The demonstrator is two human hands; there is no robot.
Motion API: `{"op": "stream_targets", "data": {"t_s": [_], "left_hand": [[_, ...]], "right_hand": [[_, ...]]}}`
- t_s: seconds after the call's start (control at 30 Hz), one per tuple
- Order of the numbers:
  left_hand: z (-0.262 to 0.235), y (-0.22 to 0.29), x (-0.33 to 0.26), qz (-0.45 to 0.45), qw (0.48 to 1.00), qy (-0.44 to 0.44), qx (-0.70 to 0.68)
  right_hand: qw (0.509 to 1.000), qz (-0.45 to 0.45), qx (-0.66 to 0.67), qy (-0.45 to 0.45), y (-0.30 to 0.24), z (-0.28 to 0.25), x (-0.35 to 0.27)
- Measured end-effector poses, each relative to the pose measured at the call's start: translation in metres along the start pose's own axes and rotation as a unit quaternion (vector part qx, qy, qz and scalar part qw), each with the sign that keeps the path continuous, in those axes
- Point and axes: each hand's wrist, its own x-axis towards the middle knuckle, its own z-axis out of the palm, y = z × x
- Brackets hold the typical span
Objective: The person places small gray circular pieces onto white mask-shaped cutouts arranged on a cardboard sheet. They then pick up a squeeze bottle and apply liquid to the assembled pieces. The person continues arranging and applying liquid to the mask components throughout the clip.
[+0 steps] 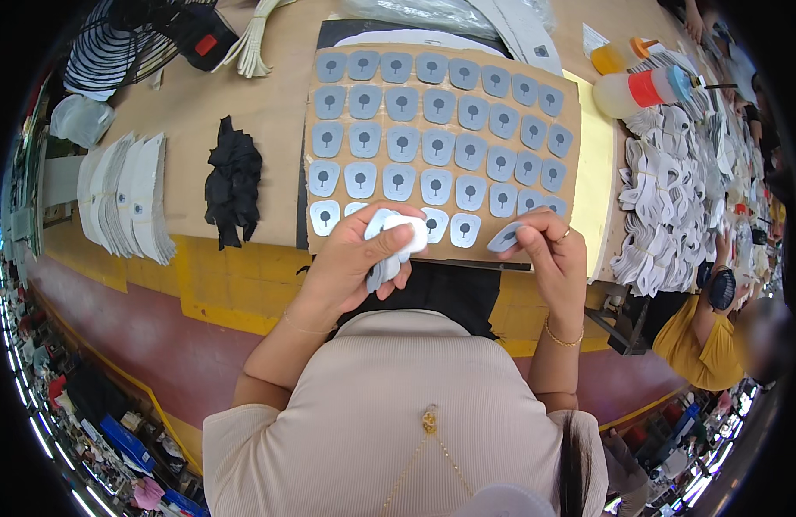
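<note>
On your counter (pixel 243 95) a heap of black fabric (pixel 233 181) lies near the front edge, with fanned white cut pieces (pixel 126 198) toward the left end. At the right end you have a clear bottle with a red band (pixel 639 90) above piled white pieces (pixel 674 207).

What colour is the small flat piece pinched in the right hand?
Pale grey-blue, matching the rows on the board; the small flat piece in the right hand shows best in the head view.
</note>
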Motion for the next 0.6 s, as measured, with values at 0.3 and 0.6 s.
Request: {"op": "stream_targets", "data": {"t_s": [0.3,0.6], "left_hand": [[0.006,0.008,0.008,-0.002,1.0,-0.019,-0.013],[0.011,0.002,0.007,-0.024,0.999,0.016,-0.016]], "right_hand": [[0.983,0.103,-0.151,0.019,0.004,0.005,-0.013],[0.955,-0.028,-0.291,0.059,0.011,0.014,-0.007]]}}
